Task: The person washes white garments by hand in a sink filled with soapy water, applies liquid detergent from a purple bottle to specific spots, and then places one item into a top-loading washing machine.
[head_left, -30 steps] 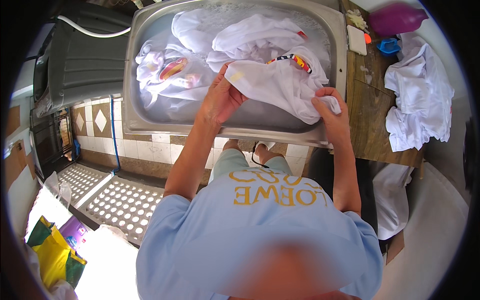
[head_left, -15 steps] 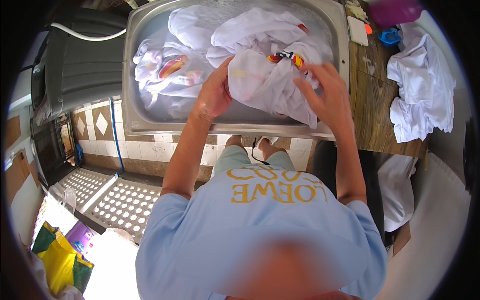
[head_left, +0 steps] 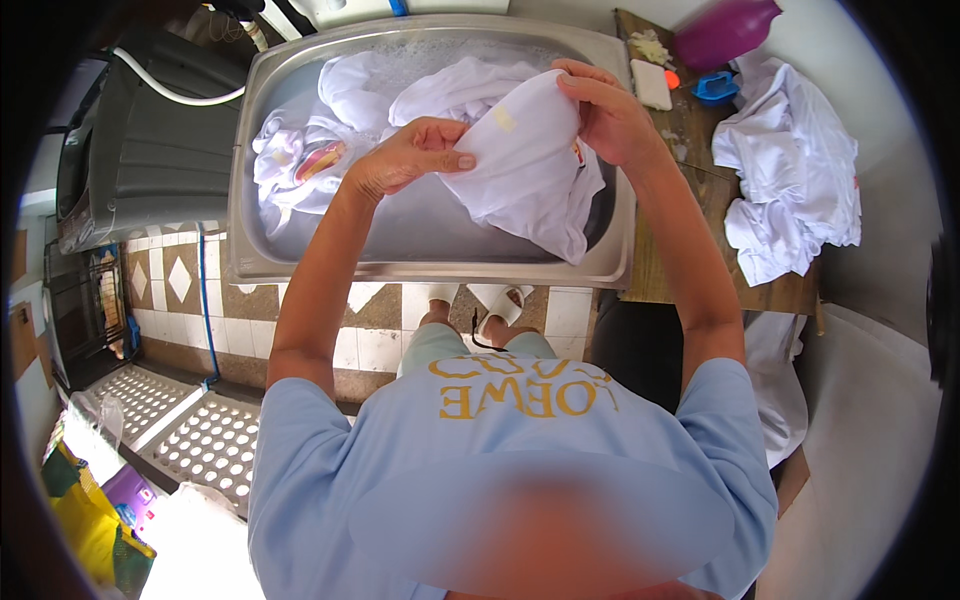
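A wet white garment (head_left: pixel 525 165) is stretched between my hands above the metal basin (head_left: pixel 430 272). Its left edge is pinched between thumb and fingers of my left hand (head_left: pixel 415 158). My right hand (head_left: pixel 612 115) grips its upper right corner, fingers curled over the top. A pale yellowish patch shows near the top of the cloth, and a bit of coloured print peeks out by the right wrist. The lower end hangs down toward the water. Other white garments (head_left: pixel 350 90) soak in the basin, one with a red and yellow print (head_left: pixel 318 162) at the left.
On the wooden counter (head_left: pixel 680 265) at the right lie a white bar (head_left: pixel 650 85), a blue brush (head_left: pixel 714 88) and a heap of white clothes (head_left: pixel 785 165). A purple container (head_left: pixel 728 32) stands behind them. A dark grey plastic unit (head_left: pixel 160 130) with a white hose adjoins the basin's left.
Both hands have raised the garment and spread it taut. My right hand has moved up to its top corner and closed on it. The whole view has shifted slightly.
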Motion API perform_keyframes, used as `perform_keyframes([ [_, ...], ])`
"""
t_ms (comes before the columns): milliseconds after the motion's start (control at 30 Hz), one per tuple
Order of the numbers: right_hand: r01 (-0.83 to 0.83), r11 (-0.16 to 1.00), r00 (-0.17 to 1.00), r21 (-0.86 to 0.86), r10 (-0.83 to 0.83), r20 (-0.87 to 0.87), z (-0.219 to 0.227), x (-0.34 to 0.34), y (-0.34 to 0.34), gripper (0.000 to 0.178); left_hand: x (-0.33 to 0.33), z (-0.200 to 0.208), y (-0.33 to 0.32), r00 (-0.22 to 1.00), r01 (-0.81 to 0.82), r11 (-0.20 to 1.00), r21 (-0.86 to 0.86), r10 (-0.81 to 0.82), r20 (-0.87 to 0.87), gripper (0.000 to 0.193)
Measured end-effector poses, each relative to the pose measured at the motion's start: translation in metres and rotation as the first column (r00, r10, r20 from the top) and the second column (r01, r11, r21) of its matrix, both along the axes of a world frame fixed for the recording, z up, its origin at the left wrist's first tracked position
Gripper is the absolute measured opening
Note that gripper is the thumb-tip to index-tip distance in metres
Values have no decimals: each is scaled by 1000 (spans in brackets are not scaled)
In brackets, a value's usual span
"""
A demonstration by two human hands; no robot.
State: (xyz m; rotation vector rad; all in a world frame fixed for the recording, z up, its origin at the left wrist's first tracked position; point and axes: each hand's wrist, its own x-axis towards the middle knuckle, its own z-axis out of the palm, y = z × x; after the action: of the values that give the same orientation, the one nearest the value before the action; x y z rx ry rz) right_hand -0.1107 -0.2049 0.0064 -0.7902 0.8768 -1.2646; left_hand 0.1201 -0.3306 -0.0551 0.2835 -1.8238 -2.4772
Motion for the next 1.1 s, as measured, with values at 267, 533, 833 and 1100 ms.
perform_keyframes([
  [267,209,971,976,-115,-214,-32,46,5,40,12,-4,72,8,948,-189,962,196,231,-220,24],
  [533,446,894,895,37,-447,-1,-56,22,63,9,-9,5,36,958,-232,933,-277,268,100,26],
  [833,620,763,599,-182,-611,-518,-124,36,57,18,-15,-60,36,903,-378,896,-235,413,121,15],
  [1100,631,772,766,71,-607,-209,-123,31,60,13,-15,-71,26,933,-341,937,-82,347,90,21],
])
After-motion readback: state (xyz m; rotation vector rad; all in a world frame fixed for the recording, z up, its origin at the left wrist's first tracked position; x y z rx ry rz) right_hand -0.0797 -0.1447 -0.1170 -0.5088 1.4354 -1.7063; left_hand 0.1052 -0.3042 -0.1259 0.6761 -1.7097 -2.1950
